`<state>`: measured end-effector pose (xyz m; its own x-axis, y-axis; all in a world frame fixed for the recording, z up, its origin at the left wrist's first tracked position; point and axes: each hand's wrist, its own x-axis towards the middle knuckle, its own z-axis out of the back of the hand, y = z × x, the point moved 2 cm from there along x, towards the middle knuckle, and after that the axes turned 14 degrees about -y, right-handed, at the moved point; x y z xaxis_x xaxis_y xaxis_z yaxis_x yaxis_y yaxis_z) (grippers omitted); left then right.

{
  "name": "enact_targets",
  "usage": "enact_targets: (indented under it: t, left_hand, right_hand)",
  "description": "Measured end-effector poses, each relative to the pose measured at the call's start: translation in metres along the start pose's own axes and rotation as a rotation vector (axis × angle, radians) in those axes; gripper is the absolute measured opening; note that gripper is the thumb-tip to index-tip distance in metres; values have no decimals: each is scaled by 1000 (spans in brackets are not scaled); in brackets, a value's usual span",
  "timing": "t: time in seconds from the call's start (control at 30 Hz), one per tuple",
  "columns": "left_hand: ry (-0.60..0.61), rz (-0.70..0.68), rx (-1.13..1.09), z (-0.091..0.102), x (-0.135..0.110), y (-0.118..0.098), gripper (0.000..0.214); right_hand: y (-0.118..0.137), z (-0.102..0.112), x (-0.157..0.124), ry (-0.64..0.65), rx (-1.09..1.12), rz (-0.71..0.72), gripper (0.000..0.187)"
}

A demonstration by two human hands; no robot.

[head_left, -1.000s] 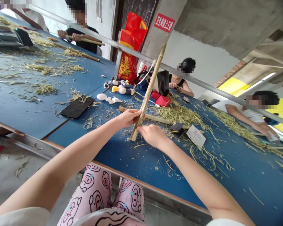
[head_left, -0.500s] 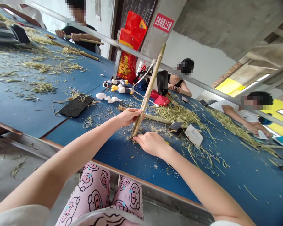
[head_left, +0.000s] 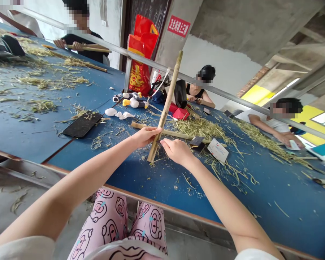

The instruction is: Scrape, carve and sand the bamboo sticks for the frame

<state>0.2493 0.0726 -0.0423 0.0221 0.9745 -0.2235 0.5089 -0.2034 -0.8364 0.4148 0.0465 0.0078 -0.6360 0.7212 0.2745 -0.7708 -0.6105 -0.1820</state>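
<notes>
A long, pale bamboo stick point(head_left: 168, 101) leans up and away from me, its lower end resting on the blue table among shavings. My left hand point(head_left: 145, 137) is closed around it below the middle, thumb on top. My right hand point(head_left: 177, 151) is closed in a pinch just right of the stick's lower part. A small dark flat piece shows at its fingertips, against the stick; its kind is too small to tell. Behind both hands a second bamboo stick point(head_left: 176, 134) lies across the table. Fine shavings point(head_left: 206, 130) are heaped around it.
A black phone point(head_left: 82, 124) lies to the left. Beyond are penguin-like toys point(head_left: 135, 103), a red bag point(head_left: 141, 57) and a metal rail point(head_left: 222, 89). An open paper packet point(head_left: 218, 151) lies at the right. Other people sit around the table point(head_left: 130, 173), one holding a stick.
My right hand has moved up the stick, away from its lower end, and a dark piece now shows at its fingertips. The left hand keeps its hold. The view has shifted slightly.
</notes>
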Motion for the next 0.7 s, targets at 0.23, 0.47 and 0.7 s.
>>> enact_targets:
  t: [0.23,0.47,0.7]
  left_hand:
    - [-12,-7,-20,-1,2,3,34]
    - [-1,-14,-2,2,2,3,40]
    - [-11,-18,15,3,3,3,40]
  right_hand:
    - [-6,-16,4,-19,119,-1,54]
    - [-6,-23,4,-14,285,18,54]
    - [-10,-25,5,24,419,31,54]
